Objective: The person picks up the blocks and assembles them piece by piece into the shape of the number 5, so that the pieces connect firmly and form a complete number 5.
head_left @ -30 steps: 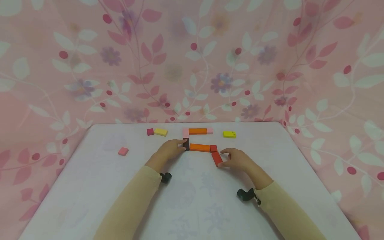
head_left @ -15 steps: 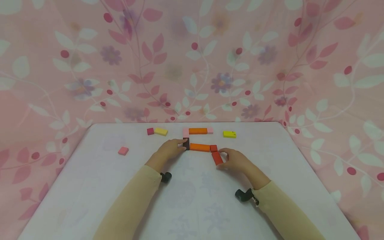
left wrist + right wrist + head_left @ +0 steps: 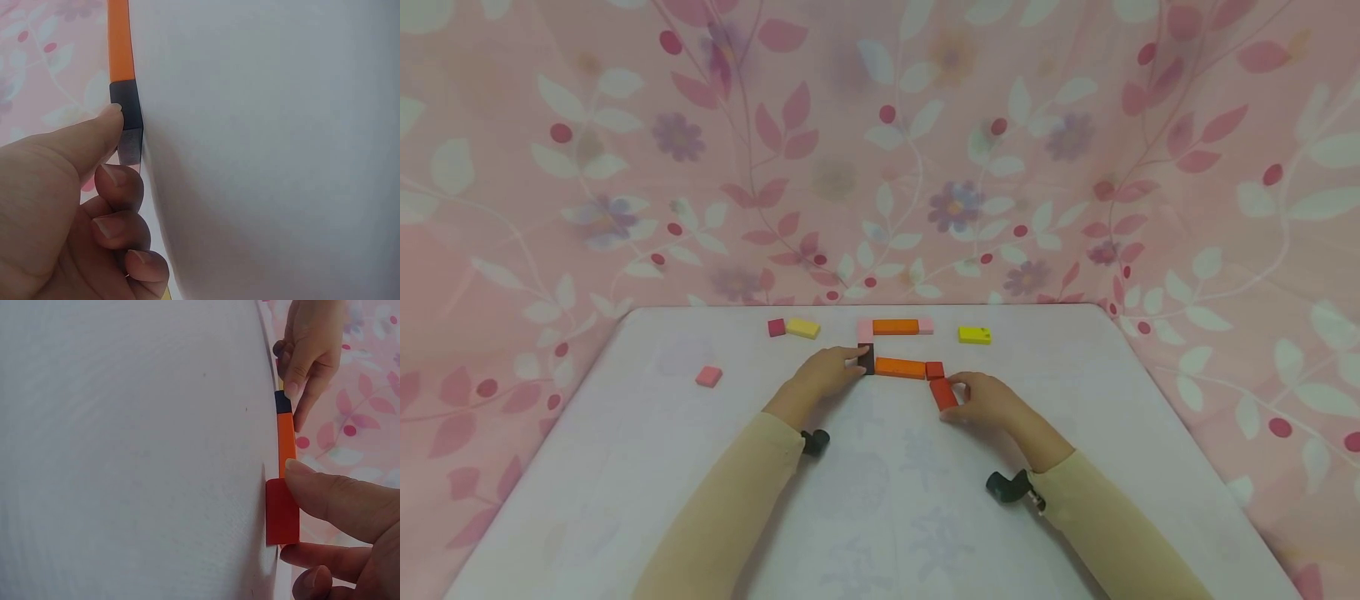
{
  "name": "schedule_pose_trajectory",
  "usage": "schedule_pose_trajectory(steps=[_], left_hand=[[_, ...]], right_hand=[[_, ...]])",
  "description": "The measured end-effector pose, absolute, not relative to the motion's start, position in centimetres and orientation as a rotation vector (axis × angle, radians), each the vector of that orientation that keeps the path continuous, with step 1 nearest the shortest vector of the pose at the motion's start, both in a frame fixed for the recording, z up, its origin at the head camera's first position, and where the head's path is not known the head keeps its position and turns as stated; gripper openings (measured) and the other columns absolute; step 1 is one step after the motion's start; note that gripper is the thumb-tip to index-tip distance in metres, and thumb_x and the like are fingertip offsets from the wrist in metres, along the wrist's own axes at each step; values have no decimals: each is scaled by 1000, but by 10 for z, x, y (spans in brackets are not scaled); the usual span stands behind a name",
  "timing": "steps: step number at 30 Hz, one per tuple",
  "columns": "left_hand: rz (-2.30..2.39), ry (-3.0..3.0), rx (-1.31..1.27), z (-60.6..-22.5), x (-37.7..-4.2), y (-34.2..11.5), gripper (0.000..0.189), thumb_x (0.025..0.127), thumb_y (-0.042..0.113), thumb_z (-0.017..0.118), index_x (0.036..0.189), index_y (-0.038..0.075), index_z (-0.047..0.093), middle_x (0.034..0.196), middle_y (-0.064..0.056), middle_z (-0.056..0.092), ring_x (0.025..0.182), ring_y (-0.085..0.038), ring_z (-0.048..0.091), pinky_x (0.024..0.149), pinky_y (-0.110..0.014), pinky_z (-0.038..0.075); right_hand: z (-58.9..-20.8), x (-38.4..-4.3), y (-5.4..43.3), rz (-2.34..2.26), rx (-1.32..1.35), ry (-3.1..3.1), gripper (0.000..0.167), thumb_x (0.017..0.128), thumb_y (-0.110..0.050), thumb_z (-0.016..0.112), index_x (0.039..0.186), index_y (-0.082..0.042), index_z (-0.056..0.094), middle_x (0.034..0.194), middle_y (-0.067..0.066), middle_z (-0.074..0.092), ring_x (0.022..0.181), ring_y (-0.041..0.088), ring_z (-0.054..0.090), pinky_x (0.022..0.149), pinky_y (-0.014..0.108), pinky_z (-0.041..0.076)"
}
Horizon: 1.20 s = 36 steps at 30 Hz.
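Note:
My left hand (image 3: pixel 827 373) holds a black block (image 3: pixel 868 358) between thumb and index finger; in the left wrist view the thumb (image 3: pixel 94 134) lies on it. An orange block (image 3: pixel 900 367) extends to the right from beside the black one. At its right end sits a small red cube (image 3: pixel 935 370). Below the cube, a longer red block (image 3: pixel 943 395) lies tilted, its upper end close to the cube. My right hand (image 3: pixel 992 400) pinches this red block; the right wrist view shows the thumb (image 3: pixel 331 494) at its far end and a finger at its near end.
Behind, a pink block (image 3: pixel 865 331) meets the black one, with another orange block (image 3: pixel 895 327) and a pale pink block (image 3: pixel 926 326) in line. Bright yellow (image 3: pixel 974 335), pale yellow (image 3: pixel 803 328), crimson (image 3: pixel 776 327) and salmon (image 3: pixel 708 377) blocks lie apart on the white table (image 3: pixel 625 467).
My right hand has shifted slightly left, and its index finger has come in against the longer red block. The left hand stays on the black block.

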<state>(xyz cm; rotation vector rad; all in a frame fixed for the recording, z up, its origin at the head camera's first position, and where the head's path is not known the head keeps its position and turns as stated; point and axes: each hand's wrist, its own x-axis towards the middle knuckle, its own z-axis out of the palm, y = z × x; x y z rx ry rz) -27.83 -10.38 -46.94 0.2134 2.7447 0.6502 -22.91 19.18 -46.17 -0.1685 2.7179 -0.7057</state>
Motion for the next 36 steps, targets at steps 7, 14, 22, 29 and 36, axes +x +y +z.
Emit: schedule_pose_trajectory(steps=[7,14,22,29,36], left_hand=[[646,2742,205,-469,-278,-103,53,99,42,61,150,42,43,154,-9,44,142,-35,38,114,-57,29],[642,2733,201,-469,-279,-103,54,99,42,61,150,42,43,155,-9,44,142,-35,38,114,-57,29],[651,2725,191,-469,-278,-104,54,99,44,60,151,42,42,155,-9,44,142,-34,38,114,-57,29],[659,2717,193,-467,-277,-104,54,99,43,60,151,41,43,155,-8,44,142,-34,38,114,-57,29],[647,2717,198,-467,-277,-104,54,99,43,60,151,41,42,154,-8,44,141,-34,39,114,-56,31]], right_hand=[[-462,-228,191,-709,-175,2714,71,78,-39,86,139,-14,59,95,5,59,89,23,53,80,40,50],[-461,-227,191,-703,-157,2707,71,78,-39,86,139,-15,59,97,5,60,90,23,53,79,39,51],[-452,-223,187,-677,-76,2720,51,79,-41,84,118,-13,67,93,5,61,88,24,55,79,39,51],[-452,-221,184,-646,-50,2742,42,79,-42,84,102,-13,63,86,4,60,83,23,55,72,37,48],[-454,-219,184,-608,-69,2757,39,80,-43,82,90,-12,60,77,4,59,77,22,54,67,34,44]])
